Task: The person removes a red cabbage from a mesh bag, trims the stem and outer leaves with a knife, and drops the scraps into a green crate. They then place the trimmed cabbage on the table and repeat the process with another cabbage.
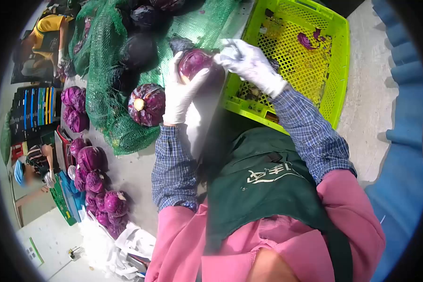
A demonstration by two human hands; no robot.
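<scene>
My left hand [181, 91], in a white glove, is wrapped round a purple cabbage [196, 64] above the table. To the right of that cabbage is my right hand [249, 61], also gloved, its fingers bent in near the cabbage's side; what they hold, if anything, I cannot make out. Just left of my left hand, another cabbage [147, 105] lies with its pale cut stem facing up. Green netting [101, 70] spreads beneath and beside several dark cabbages [138, 50]. Under my right forearm is a bright green crate [345, 70] with loose purple leaves [307, 41] inside.
A row of several purple cabbages [91, 159] lines the table's far left edge, with white plastic [103, 244] at its end. Two other people [51, 23] are at the far left, near stacked dark crates [33, 107]. Blue sheeting [409, 141] hangs at the right.
</scene>
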